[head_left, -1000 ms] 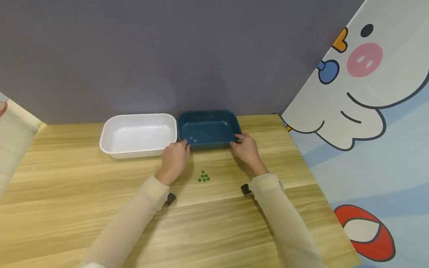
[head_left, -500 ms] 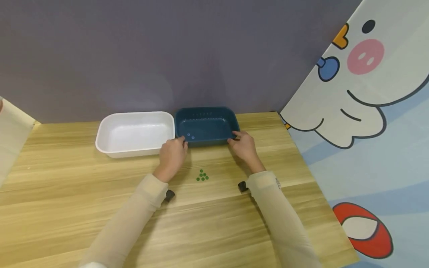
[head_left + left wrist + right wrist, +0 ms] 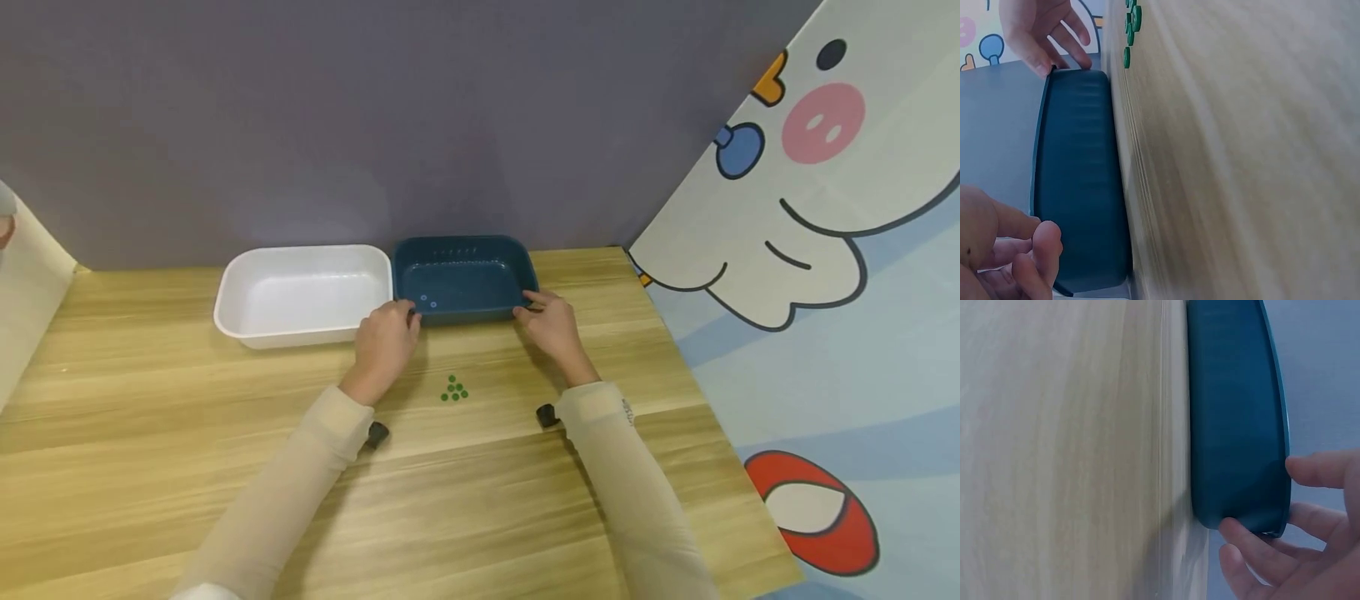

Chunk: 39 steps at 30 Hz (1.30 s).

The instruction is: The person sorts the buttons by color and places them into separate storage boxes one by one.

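A dark blue tray point(image 3: 465, 275) rests on the wooden table point(image 3: 187, 417), side by side with a white tray point(image 3: 300, 292) on its left. My left hand point(image 3: 388, 333) grips the blue tray's near left corner, fingers curled beside its wall point(image 3: 1079, 187). At the near right corner my right hand point(image 3: 551, 321) pinches the rim, thumb on top and fingers against the outer wall point(image 3: 1235, 412). Two small blue discs point(image 3: 427, 302) lie inside the blue tray. Several green discs point(image 3: 453, 390) sit in a small cluster on the table between my wrists.
A purple wall point(image 3: 375, 125) stands right behind both trays. A cartoon-printed panel point(image 3: 825, 208) closes off the table's right side, and a pale panel point(image 3: 22, 275) its left. Bare wood stretches in front of and left of the trays.
The blue tray has gone from raised and tilted to lying flat on the table, a little farther back, next to the white tray. Both hands stay on its near corners.
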{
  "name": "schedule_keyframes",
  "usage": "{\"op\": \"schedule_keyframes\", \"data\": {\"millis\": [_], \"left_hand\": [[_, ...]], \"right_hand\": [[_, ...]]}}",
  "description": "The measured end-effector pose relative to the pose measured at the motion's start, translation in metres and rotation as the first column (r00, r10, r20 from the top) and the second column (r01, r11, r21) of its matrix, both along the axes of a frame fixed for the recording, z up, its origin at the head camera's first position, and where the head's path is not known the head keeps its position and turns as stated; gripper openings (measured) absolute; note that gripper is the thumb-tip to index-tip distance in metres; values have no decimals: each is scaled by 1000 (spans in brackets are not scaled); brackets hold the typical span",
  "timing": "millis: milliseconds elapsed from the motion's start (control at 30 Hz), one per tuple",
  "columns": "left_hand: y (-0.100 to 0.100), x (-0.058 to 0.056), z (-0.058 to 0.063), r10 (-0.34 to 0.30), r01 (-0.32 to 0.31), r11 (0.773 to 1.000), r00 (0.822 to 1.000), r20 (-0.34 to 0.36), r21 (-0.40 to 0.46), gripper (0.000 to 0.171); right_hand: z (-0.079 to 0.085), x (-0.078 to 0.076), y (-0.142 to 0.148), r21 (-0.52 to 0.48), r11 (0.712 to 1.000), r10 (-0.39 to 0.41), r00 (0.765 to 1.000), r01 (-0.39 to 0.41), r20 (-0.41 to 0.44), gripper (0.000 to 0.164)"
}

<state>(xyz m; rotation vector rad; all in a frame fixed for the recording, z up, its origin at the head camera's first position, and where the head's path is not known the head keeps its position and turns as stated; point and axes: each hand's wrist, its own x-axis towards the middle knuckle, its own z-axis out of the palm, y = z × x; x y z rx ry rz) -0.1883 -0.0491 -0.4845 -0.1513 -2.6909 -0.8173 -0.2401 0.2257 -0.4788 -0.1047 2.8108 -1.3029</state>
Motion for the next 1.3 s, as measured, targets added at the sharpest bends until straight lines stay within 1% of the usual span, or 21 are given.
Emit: {"op": "schedule_keyframes", "data": {"millis": [133, 267, 400, 467, 567, 633, 833, 1033, 1133, 1300], "left_hand": [[1, 2, 2, 3, -4, 1000, 1000, -5, -4, 20], [1, 5, 2, -7, 6, 1000, 1000, -27, -9, 21], [-6, 14, 0, -12, 13, 1000, 999, -39, 28, 26], [-15, 20, 0, -3, 6, 999, 998, -56, 47, 29], [-30, 28, 2, 11, -5, 998, 996, -91, 65, 27], [-40, 34, 5, 19, -12, 997, 996, -89, 73, 26], [-66, 47, 13, 65, -63, 993, 998, -22, 100, 27], [-91, 57, 15, 108, -107, 988, 994, 0, 115, 29], [-105, 63, 14, 137, -137, 983, 991, 9, 124, 29], [-129, 74, 16, 197, -200, 969, 980, 37, 146, 31]], "right_hand": [[2, 1, 3, -1, 1000, 10, 1000, -10, -4, 48], [3, 2, 4, 1, 1000, 17, 1000, -17, -1, 46], [3, 5, 4, -9, 1000, 9, 1000, -9, 2, 48], [2, 6, 5, -34, 999, 1, 1000, -1, 1, 50], [2, 8, 8, -79, 997, -15, 1000, 14, -7, 52], [3, 9, 12, -89, 996, -17, 1000, 16, -15, 52], [4, 19, 17, -104, 995, -7, 1000, 5, -17, 52], [5, 29, 14, -133, 991, -26, 993, 10, -116, 46], [7, 33, 11, -136, 991, -30, 989, 11, -143, 44], [13, 42, 3, -106, 994, 13, 992, -27, -126, 41]]}}
